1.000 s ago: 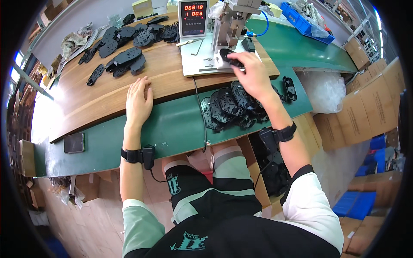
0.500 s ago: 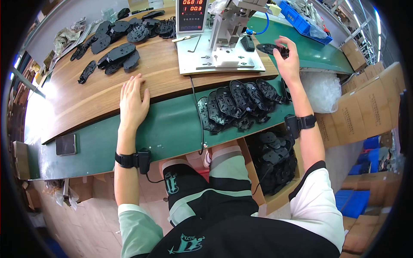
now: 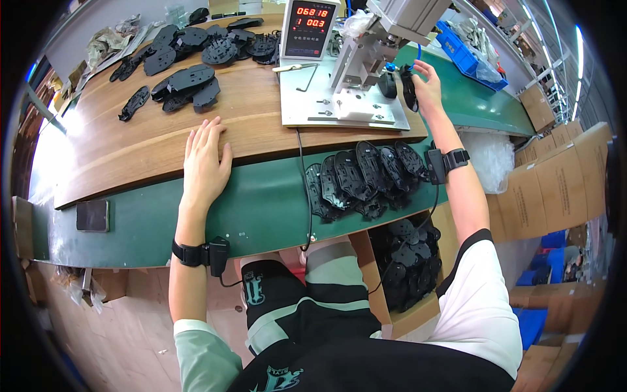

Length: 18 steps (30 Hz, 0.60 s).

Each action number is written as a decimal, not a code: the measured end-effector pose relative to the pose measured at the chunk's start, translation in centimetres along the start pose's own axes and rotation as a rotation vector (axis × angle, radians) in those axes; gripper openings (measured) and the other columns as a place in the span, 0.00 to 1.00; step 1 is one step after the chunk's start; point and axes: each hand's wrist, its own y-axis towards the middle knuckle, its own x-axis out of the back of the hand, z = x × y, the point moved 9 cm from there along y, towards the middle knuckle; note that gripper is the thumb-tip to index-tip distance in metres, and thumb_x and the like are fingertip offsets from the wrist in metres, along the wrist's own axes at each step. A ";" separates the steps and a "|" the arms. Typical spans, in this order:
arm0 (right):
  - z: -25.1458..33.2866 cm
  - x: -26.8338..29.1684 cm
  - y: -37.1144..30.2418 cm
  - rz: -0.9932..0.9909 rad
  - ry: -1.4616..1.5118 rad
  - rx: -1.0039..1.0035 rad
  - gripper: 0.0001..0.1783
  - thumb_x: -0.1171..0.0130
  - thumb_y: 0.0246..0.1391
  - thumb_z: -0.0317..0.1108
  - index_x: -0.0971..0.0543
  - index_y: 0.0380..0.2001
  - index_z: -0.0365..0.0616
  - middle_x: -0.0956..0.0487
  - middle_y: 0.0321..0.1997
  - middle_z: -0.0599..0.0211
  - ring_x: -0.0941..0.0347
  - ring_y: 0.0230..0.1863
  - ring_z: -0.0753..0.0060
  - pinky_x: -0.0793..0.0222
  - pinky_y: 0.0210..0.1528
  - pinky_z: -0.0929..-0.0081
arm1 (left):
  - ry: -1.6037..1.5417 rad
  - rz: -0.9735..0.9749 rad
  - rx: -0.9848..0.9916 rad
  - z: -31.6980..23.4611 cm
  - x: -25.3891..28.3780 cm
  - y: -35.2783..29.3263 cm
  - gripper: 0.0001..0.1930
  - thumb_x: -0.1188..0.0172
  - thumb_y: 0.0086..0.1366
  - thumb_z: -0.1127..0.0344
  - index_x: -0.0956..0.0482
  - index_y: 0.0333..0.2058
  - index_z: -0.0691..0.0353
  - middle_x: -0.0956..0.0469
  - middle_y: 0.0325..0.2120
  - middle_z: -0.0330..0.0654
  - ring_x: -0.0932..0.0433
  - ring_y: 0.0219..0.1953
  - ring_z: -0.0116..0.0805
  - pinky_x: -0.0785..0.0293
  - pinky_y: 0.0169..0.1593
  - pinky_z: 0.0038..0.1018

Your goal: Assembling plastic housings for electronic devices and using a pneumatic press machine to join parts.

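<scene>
We judge the work to be partway through, one piece in hand and many others lying about: our right hand (image 3: 428, 83) grasps a thin black piece (image 3: 409, 90) in its grip, raised just right of the press (image 3: 366, 62), near a rounded black block (image 3: 387, 85). Our left hand (image 3: 208, 160) has its grip released, palm down with fingers apart on the wooden board (image 3: 255, 134). Overlapping black shells (image 3: 366, 171) line the green desk (image 3: 153, 225), more black parts (image 3: 408, 264) fill a carton below, and a loose pile (image 3: 186, 83) lies on the board; we cannot tell which of these are finished. As for materials, the shells look like moulded plastic, elongated and rounded at the ends, with ribbed, uneven inner faces, while the pile shows flatter, matt plates. The press is squared grey metal over a smooth white block (image 3: 356, 106); the board has streaked brown grain, and the desk a slick sheen.
</scene>
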 end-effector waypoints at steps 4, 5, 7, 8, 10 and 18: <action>-4.4 0.6 2.7 -0.115 0.124 -0.153 0.22 0.38 0.61 0.20 0.20 0.59 0.40 0.19 0.58 0.57 0.20 0.49 0.70 0.24 0.53 0.75 | 0.005 0.010 -0.005 -0.2 -0.5 0.2 0.17 0.44 0.72 0.70 0.25 0.58 0.64 0.26 0.68 0.51 0.35 0.74 0.54 0.45 0.79 0.47; -4.9 0.4 3.3 -0.113 0.123 -0.157 0.22 0.38 0.61 0.20 0.20 0.59 0.40 0.19 0.58 0.57 0.20 0.49 0.70 0.24 0.53 0.75 | 0.003 0.012 -0.004 -0.3 -0.5 0.2 0.17 0.44 0.72 0.70 0.25 0.58 0.64 0.26 0.68 0.51 0.35 0.74 0.54 0.45 0.79 0.47; -5.6 -0.7 3.7 -0.115 0.112 -0.229 0.20 0.36 0.62 0.22 0.19 0.57 0.39 0.16 0.55 0.57 0.20 0.52 0.68 0.25 0.57 0.73 | 0.009 0.020 0.004 -0.1 -0.2 0.0 0.17 0.44 0.72 0.70 0.25 0.58 0.64 0.27 0.68 0.51 0.35 0.74 0.54 0.45 0.79 0.47; -5.7 -1.2 3.9 -0.113 0.112 -0.234 0.20 0.36 0.62 0.22 0.19 0.57 0.39 0.16 0.55 0.57 0.20 0.52 0.68 0.25 0.57 0.73 | 0.011 0.019 0.004 -0.1 -0.1 0.0 0.17 0.44 0.72 0.70 0.25 0.58 0.64 0.27 0.68 0.51 0.35 0.75 0.54 0.45 0.79 0.47; -6.2 -1.2 4.3 -0.122 0.090 -0.270 0.18 0.35 0.62 0.23 0.18 0.56 0.40 0.15 0.52 0.58 0.19 0.53 0.69 0.24 0.55 0.73 | 0.009 0.019 0.001 -0.2 -0.1 0.1 0.18 0.44 0.72 0.70 0.25 0.58 0.64 0.27 0.68 0.51 0.35 0.75 0.54 0.45 0.79 0.47; -4.2 -1.3 2.4 -0.116 -0.161 -0.135 0.34 0.29 0.63 0.49 0.24 0.63 0.37 0.20 0.63 0.46 0.21 0.58 0.62 0.25 0.59 0.66 | -0.002 -0.011 -0.023 -0.3 -0.6 0.4 0.17 0.42 0.70 0.70 0.24 0.57 0.65 0.26 0.66 0.52 0.34 0.74 0.54 0.45 0.78 0.48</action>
